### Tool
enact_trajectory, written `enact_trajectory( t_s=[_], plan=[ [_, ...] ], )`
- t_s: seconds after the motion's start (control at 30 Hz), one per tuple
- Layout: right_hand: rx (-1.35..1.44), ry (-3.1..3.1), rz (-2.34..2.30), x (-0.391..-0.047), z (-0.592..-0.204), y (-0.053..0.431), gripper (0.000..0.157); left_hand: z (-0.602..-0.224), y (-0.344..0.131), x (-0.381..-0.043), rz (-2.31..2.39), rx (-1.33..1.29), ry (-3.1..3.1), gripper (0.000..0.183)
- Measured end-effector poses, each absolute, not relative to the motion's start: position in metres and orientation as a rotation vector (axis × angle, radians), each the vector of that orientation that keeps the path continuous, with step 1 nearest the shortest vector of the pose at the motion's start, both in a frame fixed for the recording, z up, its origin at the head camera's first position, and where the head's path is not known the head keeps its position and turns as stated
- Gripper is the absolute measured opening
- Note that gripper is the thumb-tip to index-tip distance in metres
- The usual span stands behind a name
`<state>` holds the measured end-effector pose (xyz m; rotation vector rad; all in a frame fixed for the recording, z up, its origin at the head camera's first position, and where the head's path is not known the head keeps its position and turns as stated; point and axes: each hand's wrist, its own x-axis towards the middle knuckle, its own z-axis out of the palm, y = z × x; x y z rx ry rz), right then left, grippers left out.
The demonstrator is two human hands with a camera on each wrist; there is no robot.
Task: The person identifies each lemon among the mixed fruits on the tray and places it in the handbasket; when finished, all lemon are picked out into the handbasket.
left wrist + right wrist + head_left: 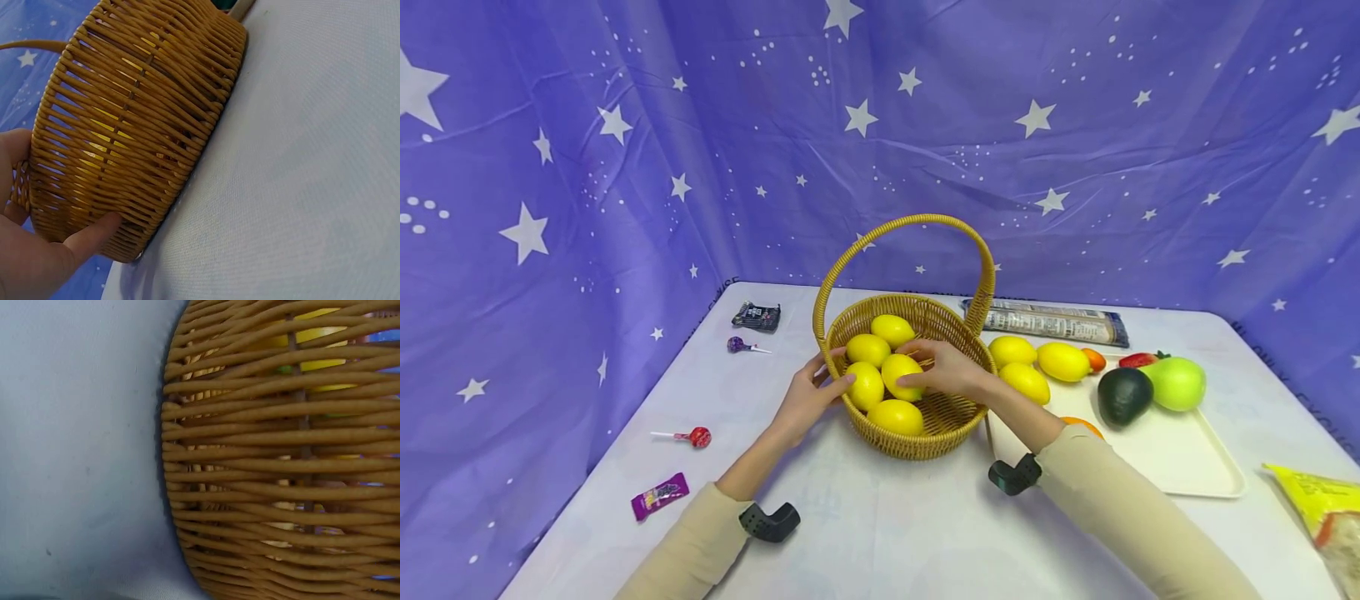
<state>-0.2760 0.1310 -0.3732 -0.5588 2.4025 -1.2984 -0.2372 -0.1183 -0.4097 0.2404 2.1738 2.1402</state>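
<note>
A brown wicker basket (917, 446) with a tall hooped handle stands on the table and holds several yellow lemons (895, 417). My left hand (808, 400) grips its left rim; in the left wrist view the thumb (94, 237) lies against the outer weave. Reaching over the right side, my right hand (951, 368) is inside the basket and holds a lemon (898, 375) among the others. Part of that lemon is covered by the fingers. The right wrist view shows only the basket's woven side (281, 450) and the table, with the hand hidden.
Right of the basket, a cream tray (1195, 467) bears more lemons (1026, 382), an avocado (1124, 397), a green apple (1177, 383) and a strawberry (1138, 360). A long packet (1052, 323) lies behind. Lollipops (700, 437) and small wrapped sweets (659, 497) lie left; a yellow bag (1318, 500) lies far right.
</note>
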Motion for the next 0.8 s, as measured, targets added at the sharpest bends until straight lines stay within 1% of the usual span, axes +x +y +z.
enact_trajectory(
  t_s=[0.07, 0.23, 0.37, 0.5, 0.8],
  plan=[
    [-0.530, 2.388, -1.286, -0.276, -0.375, 0.131, 0.050, -0.410, -0.118, -0.237, 2.138, 0.240, 2.173, 0.054],
    [-0.564, 2.388, -1.217, -0.276, -0.375, 0.132, 0.052, -0.410, -0.118, -0.239, 2.134, 0.238, 2.177, 0.054],
    [-0.511, 2.282, -1.288, -0.275, -0.371, 0.137, 0.048, -0.410, -0.118, -0.239, 2.133, 0.237, 2.175, 0.054],
    [-0.454, 2.162, -1.359, -0.275, -0.364, 0.145, 0.048, -0.410, -0.118, -0.239, 2.132, 0.233, 2.172, 0.055],
    [-0.517, 2.027, -1.428, -0.279, -0.344, 0.174, 0.049, -0.411, -0.119, -0.239, 2.120, 0.224, 2.183, 0.054]
  ],
)
